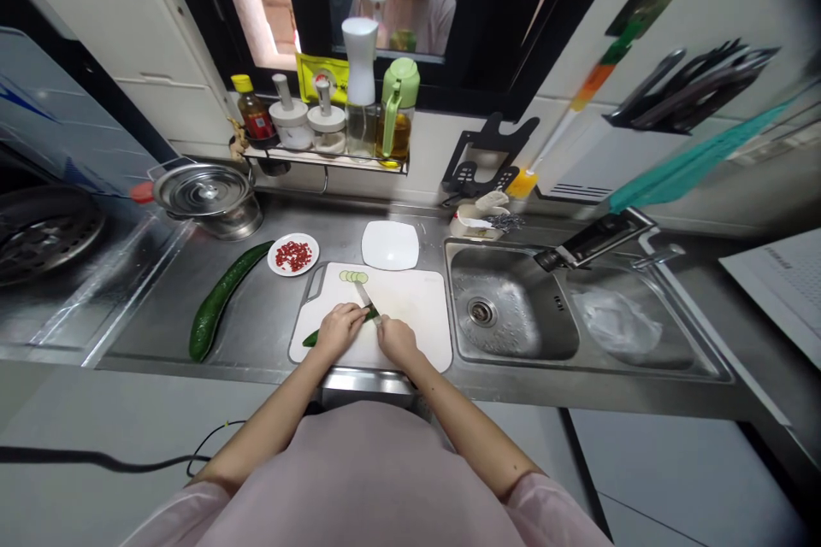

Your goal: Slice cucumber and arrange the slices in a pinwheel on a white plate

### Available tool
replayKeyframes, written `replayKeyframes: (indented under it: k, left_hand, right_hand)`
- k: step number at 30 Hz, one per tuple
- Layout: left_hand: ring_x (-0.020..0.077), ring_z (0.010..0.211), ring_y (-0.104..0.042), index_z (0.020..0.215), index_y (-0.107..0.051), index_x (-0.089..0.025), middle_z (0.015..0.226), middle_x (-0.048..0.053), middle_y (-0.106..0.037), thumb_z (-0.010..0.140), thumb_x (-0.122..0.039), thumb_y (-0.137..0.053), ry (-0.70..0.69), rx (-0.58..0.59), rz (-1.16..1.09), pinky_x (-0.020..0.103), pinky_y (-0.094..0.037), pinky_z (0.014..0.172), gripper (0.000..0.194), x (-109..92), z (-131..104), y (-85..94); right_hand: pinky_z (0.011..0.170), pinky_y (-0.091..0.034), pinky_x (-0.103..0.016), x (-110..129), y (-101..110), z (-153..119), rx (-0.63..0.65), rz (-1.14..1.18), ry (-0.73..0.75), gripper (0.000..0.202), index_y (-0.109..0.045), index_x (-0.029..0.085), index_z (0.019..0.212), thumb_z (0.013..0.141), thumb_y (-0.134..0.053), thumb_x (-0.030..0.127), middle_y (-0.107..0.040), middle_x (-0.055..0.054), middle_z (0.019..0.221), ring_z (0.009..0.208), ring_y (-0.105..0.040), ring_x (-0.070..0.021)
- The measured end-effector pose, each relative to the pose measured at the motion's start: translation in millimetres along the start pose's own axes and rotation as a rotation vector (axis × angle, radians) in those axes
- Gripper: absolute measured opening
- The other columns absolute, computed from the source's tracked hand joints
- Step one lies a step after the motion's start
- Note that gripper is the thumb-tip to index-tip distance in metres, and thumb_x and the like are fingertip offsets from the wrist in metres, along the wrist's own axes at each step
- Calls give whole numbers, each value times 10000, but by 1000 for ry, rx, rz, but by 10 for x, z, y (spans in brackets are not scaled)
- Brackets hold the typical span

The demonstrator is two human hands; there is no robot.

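My left hand point(342, 330) presses a piece of cucumber point(310, 339) onto the white cutting board point(416, 308), its fingers closed over the top. In my right hand point(397, 342) is the handle of a kitchen knife point(363, 292), its blade angled up and left across the cucumber's right end. Several thin cucumber slices point(353, 277) lie in an overlapping row near the board's far edge, just beyond the blade tip. Most of the held cucumber is hidden under my left hand.
A whole cucumber point(226, 299) and a plate of chopped red pieces point(293, 255) are on the counter to the left. Behind the board sits a white dish point(390, 245). The sink point(513, 342) is right; a lidded metal pot point(224, 209) stands back left, below a condiment rack point(333, 157).
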State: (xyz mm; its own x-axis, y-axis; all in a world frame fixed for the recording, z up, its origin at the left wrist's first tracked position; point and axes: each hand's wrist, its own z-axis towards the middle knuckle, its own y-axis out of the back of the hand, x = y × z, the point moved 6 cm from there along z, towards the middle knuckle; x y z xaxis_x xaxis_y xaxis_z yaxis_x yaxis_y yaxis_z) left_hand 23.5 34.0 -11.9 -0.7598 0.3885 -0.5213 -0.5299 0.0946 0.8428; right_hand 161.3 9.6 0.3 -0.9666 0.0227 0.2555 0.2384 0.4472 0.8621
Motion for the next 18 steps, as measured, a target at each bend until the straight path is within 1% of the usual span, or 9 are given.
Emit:
replayKeyframes:
  k: [3, 8, 13, 15, 18]
  left_hand:
    - [182, 951, -588, 1071, -700, -255, 1010, 45, -689, 926, -292, -487, 36, -1, 31, 293, -457, 842, 261, -21, 1, 21]
    - [182, 970, -596, 1047, -700, -261, 1012, 42, -694, 917, -302, -496, 71, 7, 31, 287, -452, 846, 245, -72, -3, 64]
    - [189, 979, -610, 1067, -687, -253, 1035, 41, -702, 916, -299, -480, 114, -28, 1, 304, -443, 892, 260, -61, -4, 93]
    - [197, 975, -617, 1050, -684, -235, 1038, 48, -706, 911, -278, -468, 184, -68, -13, 317, -437, 912, 260, 5, -10, 117]
    - [208, 948, -630, 1030, -669, -213, 1014, 62, -711, 903, -258, -443, 352, -162, -57, 327, -449, 885, 262, 167, -39, 190]
  right_hand:
    - [742, -433, -307, -40, 67, -59, -25, -6, -10, 299, -571, 144, 1116, 974, -332, 254, -695, -142, 974, 924, -659, -233]
    - [729, -415, -291, -129, 162, -157, -44, -41, -39, 290, -575, 160, 1105, 976, -334, 256, -698, -129, 954, 905, -659, -219]
    - [723, -402, -293, -214, 213, -214, -48, -140, -40, 300, -576, 197, 1118, 985, -316, 264, -696, -112, 954, 890, -656, -212]
    - [729, -396, -295, -251, 221, -221, -53, -182, -42, 307, -572, 216, 1136, 988, -307, 261, -687, -105, 969, 889, -649, -206]
    - [752, -379, -295, -302, 247, -224, -91, -222, -51, 313, -565, 244, 1175, 991, -313, 275, -668, -99, 983, 908, -627, -195]
